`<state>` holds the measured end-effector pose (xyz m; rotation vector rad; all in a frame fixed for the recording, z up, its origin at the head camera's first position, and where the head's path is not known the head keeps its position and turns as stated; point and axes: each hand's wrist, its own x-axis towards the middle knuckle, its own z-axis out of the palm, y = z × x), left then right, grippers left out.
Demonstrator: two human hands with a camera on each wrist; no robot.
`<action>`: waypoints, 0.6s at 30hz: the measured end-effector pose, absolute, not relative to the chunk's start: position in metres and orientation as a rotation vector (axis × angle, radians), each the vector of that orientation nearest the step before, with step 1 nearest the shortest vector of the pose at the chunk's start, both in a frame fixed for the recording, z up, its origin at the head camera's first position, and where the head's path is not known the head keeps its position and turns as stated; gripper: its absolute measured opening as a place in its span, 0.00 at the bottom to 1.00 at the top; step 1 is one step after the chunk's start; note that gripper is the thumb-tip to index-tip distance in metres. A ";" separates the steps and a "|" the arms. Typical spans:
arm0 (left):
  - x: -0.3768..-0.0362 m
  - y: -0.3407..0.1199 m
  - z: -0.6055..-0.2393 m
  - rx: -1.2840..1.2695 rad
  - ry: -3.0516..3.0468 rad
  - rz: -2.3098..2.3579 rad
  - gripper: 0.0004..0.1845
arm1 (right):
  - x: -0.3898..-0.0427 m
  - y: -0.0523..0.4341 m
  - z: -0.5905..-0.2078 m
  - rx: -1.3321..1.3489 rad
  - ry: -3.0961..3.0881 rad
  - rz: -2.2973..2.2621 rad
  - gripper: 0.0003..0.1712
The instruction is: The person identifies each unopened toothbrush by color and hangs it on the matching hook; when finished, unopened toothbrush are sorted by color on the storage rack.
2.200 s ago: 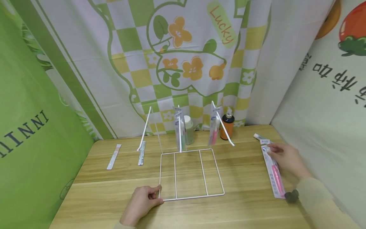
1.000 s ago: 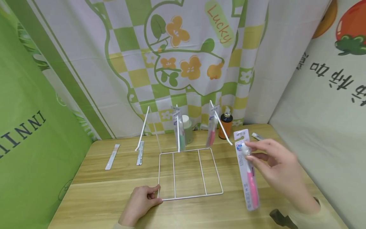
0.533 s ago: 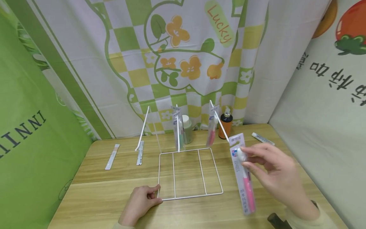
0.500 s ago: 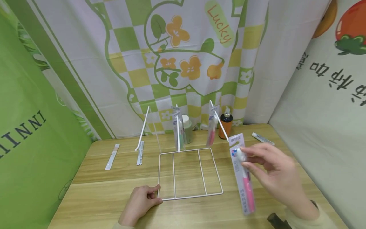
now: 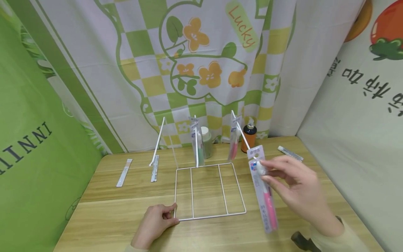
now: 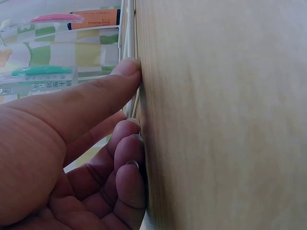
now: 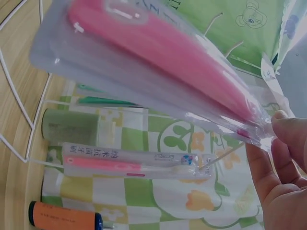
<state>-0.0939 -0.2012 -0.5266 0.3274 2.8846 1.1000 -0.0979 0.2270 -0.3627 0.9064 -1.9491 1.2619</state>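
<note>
Toothbrush pack (image 5: 262,190) in right grip (image 5: 294,190) has edged nearer rack hook (image 5: 247,141); left grip (image 5: 155,224) holds rack base (image 5: 207,190).

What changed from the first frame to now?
The right hand took the pink toothbrush pack off the table, lifted it and carried it left to the tip of the rack's right hook. The left hand stayed on the wire rack corner; other packs unmoved.

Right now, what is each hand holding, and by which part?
The right hand pinches a packaged pink toothbrush near its upper end. The left hand grips the wire rack at its near left corner.
</note>
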 end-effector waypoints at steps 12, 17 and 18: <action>-0.094 -0.202 -0.527 0.333 2.870 1.106 0.29 | -0.129 0.219 -0.378 0.907 -1.858 1.396 0.32; -0.094 -0.202 -0.527 0.332 2.868 1.107 0.28 | -0.137 0.214 -0.381 0.878 -1.854 1.420 0.33; -0.094 -0.202 -0.527 0.332 2.868 1.108 0.28 | -0.139 0.212 -0.381 0.881 -1.848 1.429 0.33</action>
